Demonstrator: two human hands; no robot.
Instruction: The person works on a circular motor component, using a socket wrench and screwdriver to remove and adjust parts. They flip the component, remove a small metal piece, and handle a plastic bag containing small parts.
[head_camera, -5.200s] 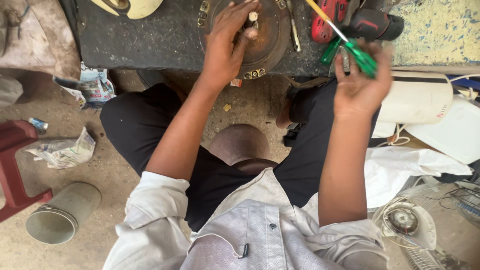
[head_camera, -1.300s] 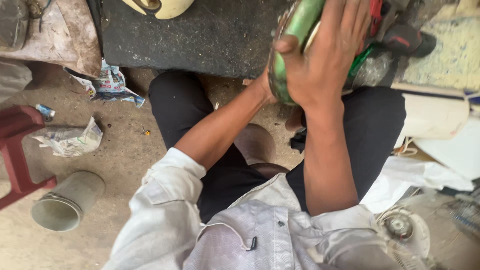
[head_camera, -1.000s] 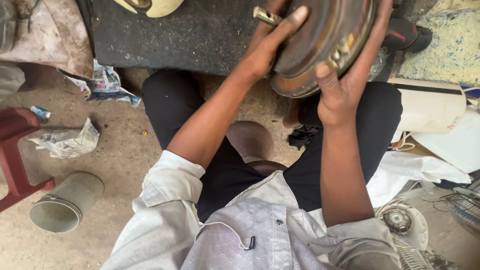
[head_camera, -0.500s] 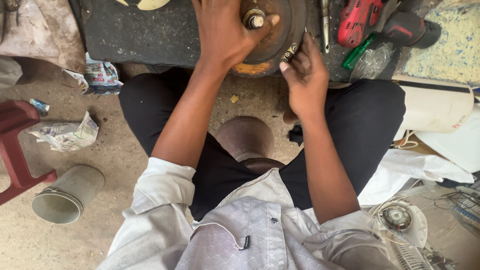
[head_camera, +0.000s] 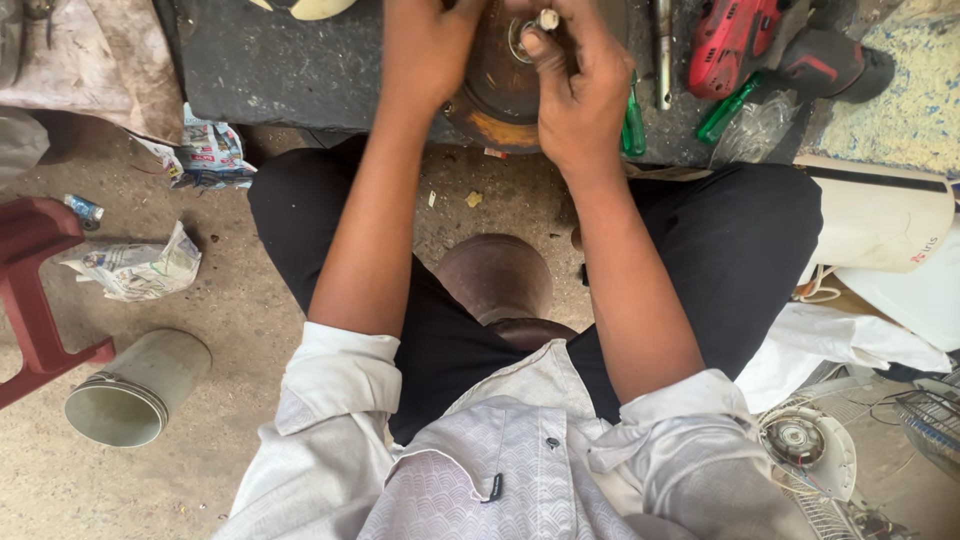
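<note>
Bench: dark slab along the top of view, on the floor in front of the seated person; it carries the disc.
Disc: round, rusty-brown metal part lying flat at the bench's near edge, a small shaft at its hub; every place below is told from it.
Left hand: laid over the disc's left side, steadying it; its fingers run out of the top of view, so how tightly the grip closes I cannot tell.
Right hand: over the disc's hub and right side, grip narrow, fingertips pinched on the shaft.
Drill: red, right of the disc, on the bench.
Screwdrivers: green-handled, one just right of the disc beside the right hand, one farther right by the drill.
Can: pale metal cylinder lying on its side on the floor, well down and left of the disc; open mouth faces the viewer, nothing visible inside.
Stool: red, on the floor far left of the disc.
Paper: crumpled, on the floor left of the disc, near the stool.
Risk: the disc overhangs the bench's near edge; a hard twist on the shaft could likely slide it off toward the knees.
Risk: a slip of the pinch may scrape fingers on the rusty rim.
</note>
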